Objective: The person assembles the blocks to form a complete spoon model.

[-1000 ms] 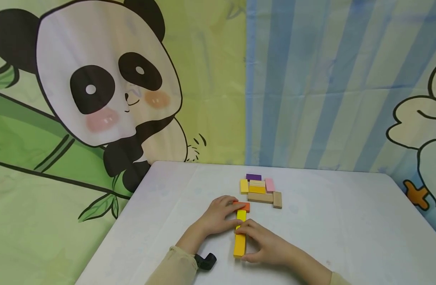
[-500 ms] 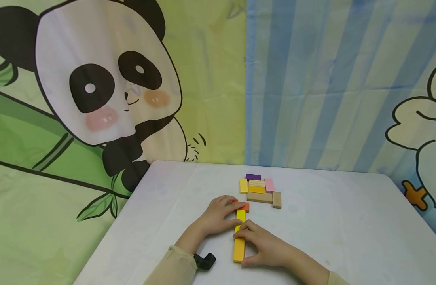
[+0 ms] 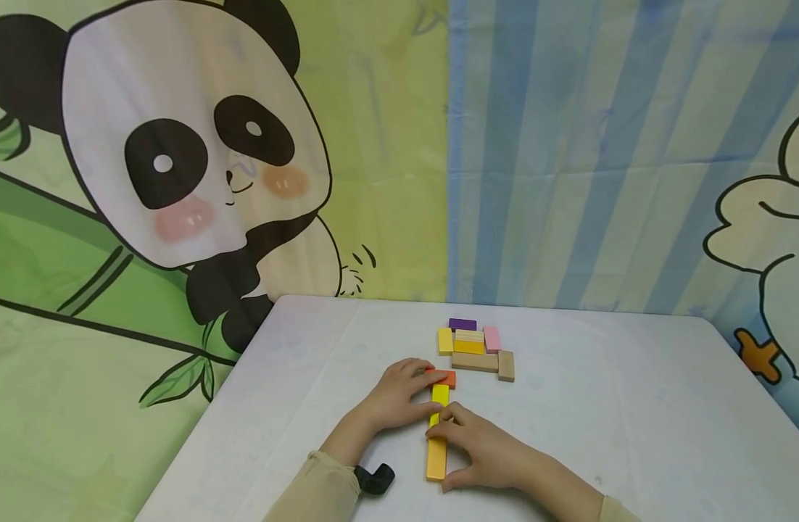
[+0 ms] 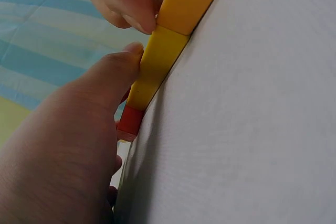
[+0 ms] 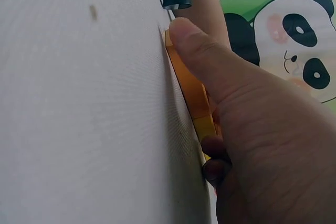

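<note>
Low on the table, an orange-red block (image 3: 446, 378), a yellow block (image 3: 441, 394) and an orange-yellow block (image 3: 436, 460) form a line toward the person. My left hand (image 3: 399, 395) lies along the left of this line, its fingers reaching onto the orange-red block and its thumb touching the yellow one. My right hand (image 3: 484, 444) holds the orange-yellow block from the right, thumb by the near end and curled fingers around the joint with the yellow block. In the left wrist view, the yellow block (image 4: 157, 66) meets the orange-yellow block (image 4: 191, 1) end to end.
Beyond the hands, a group of flat blocks lies on the white table (image 3: 602, 406): purple (image 3: 462, 324), yellow (image 3: 445, 341), pink (image 3: 492, 339), and plain wood (image 3: 474, 362) among them. A black wrist camera (image 3: 375, 480) sits at the left sleeve. A printed curtain hangs behind.
The orange-yellow block's near end has shifted slightly toward the person, and the right thumb and fingers have moved a little with it. The left hand has stayed in place.
</note>
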### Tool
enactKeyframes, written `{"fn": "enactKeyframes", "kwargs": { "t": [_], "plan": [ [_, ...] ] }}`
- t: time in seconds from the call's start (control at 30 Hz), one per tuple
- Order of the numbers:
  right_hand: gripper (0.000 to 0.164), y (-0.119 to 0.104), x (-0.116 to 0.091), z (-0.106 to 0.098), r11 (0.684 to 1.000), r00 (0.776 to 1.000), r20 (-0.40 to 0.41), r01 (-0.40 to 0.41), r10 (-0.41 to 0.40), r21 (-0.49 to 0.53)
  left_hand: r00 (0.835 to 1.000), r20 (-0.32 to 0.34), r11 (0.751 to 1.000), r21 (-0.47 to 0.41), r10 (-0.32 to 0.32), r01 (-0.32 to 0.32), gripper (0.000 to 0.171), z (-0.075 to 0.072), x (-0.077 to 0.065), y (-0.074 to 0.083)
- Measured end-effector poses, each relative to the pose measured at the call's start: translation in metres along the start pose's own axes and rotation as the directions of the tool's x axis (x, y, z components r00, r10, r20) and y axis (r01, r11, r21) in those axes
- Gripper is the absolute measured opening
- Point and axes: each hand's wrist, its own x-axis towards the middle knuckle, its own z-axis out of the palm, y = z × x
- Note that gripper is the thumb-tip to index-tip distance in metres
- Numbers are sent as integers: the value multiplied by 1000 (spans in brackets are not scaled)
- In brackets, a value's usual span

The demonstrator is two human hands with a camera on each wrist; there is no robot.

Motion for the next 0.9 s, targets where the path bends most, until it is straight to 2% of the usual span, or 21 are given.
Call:
{"fn": "enactKeyframes", "kwargs": {
  "t": [0.13,0.23,0.33,0.43,0.53,0.63,0.73,0.9],
  "plan": [
    [67,-2,-1,-6,998,999,14,-33,32,59,1000,-5,1000,-3,8,-8,61,1,0,0],
    [62,-4,0,-17,991,996,17,-85,83,107,1000,-13,1000,0,16,-16,60,0,0,0],
    [55,-1,-1,-34,980,988,-35,-145,151,133,1000,-11,1000,-5,10,-10,59,-1,0,0],
    [50,15,-3,-52,967,962,-140,-217,235,131,1000,3,1000,-24,-4,4,60,-1,1,1],
    [49,39,-9,-66,950,916,-254,-294,312,107,1000,13,999,-41,-19,20,61,-2,1,2],
    [53,65,-15,-74,931,872,-328,-352,362,91,999,19,998,-56,-28,29,61,-2,0,3],
    [64,87,-21,-77,917,850,-348,-384,396,108,999,22,998,-57,-25,26,61,-3,0,3],
    [75,105,-28,-69,897,843,-307,-411,442,163,1000,12,999,-46,-13,14,61,-3,-1,3]
  ]
}}
